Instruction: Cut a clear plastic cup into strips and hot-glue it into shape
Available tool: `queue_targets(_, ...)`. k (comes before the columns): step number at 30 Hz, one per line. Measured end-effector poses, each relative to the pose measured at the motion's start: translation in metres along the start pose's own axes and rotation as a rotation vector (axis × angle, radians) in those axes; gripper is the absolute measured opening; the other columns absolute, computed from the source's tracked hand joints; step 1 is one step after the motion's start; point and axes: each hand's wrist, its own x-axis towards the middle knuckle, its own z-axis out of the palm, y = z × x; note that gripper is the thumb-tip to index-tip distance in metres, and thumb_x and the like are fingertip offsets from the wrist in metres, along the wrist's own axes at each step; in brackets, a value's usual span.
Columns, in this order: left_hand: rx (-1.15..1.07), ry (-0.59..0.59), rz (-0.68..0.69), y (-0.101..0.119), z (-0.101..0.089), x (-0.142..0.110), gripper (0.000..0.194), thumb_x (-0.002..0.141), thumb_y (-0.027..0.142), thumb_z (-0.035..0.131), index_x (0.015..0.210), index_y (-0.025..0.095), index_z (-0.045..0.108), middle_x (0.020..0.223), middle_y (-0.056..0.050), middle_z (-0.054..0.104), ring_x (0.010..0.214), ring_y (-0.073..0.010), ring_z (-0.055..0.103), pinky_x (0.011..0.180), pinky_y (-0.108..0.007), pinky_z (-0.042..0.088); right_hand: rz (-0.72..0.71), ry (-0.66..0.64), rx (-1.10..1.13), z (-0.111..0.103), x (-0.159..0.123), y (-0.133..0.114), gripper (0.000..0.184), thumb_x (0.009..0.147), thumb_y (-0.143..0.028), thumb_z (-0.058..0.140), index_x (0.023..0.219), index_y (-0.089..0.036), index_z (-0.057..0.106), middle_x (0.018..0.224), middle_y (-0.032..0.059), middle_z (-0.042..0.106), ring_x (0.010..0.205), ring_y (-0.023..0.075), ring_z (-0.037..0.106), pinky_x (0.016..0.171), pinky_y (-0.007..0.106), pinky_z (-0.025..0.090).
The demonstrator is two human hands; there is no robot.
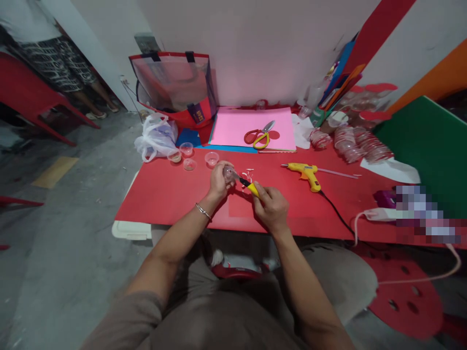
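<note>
My left hand [219, 181] is closed around a small clear plastic cup [228, 172] just above the red table [164, 194]. My right hand [270, 206] grips a yellow-handled craft knife [249, 185], its tip against the cup. Small white scraps [248, 173] lie on the table just behind the cup. Several more clear cups [189, 155] stand to the left behind my left hand.
A yellow glue gun [308, 173] with a black cord lies to the right. Red-and-yellow scissors [260, 136] rest on pink paper [233, 129]. Stacks of clear cups [357, 143], a transparent bag [173, 87], a white plastic bag [155, 138] and a green board [430, 146] surround the table. A person stands far left.
</note>
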Motion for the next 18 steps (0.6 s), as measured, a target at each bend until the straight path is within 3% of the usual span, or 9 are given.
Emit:
queue_targets(3, -0.009, 0.006, 0.002, 0.0009, 0.0005, -0.0010, 0.034, 0.094, 0.051, 0.055, 0.084, 0.020, 0.059, 0.059, 0.002, 0.057, 0.035, -0.0070, 0.042, 0.035, -0.019, 0.018, 0.020, 0.043, 0.001, 0.0000, 0.0000, 0.0006, 0.041, 0.098, -0.024, 0.066, 0.139, -0.023, 0.070, 0.096, 0.0070, 0.074, 0.085, 0.0184, 0.065, 0.075, 0.029, 0.047)
queue_targets(8, -0.007, 0.002, 0.002, 0.0005, 0.0004, -0.0014, 0.031, 0.095, 0.048, 0.054, 0.084, 0.019, 0.060, 0.065, 0.000, 0.062, 0.036, -0.0067, 0.043, 0.034, -0.018, 0.019, -0.019, -0.021, 0.013, 0.0014, -0.0011, 0.0011, 0.043, 0.098, -0.025, 0.066, 0.140, -0.026, 0.069, 0.099, 0.0071, 0.075, 0.087, 0.0185, 0.065, 0.075, 0.029, 0.047)
queue_targets(13, -0.015, -0.013, 0.017, -0.0017, -0.0014, 0.0001, 0.033, 0.095, 0.051, 0.055, 0.084, 0.020, 0.060, 0.063, 0.001, 0.060, 0.035, -0.0069, 0.043, 0.034, -0.019, 0.019, 0.032, 0.056, 0.010, 0.0010, -0.0002, 0.0011, 0.043, 0.099, -0.023, 0.065, 0.141, -0.024, 0.068, 0.095, 0.0072, 0.074, 0.085, 0.0189, 0.065, 0.075, 0.030, 0.048)
queue_targets(18, -0.011, -0.013, 0.016, -0.0012, -0.0010, 0.0001, 0.033, 0.094, 0.050, 0.055, 0.083, 0.019, 0.060, 0.063, 0.000, 0.061, 0.035, -0.0074, 0.044, 0.033, -0.019, 0.020, 0.000, -0.026, 0.007, 0.0010, -0.0018, 0.0006, 0.043, 0.098, -0.025, 0.066, 0.141, -0.026, 0.069, 0.099, 0.0073, 0.075, 0.088, 0.0190, 0.067, 0.077, 0.030, 0.048)
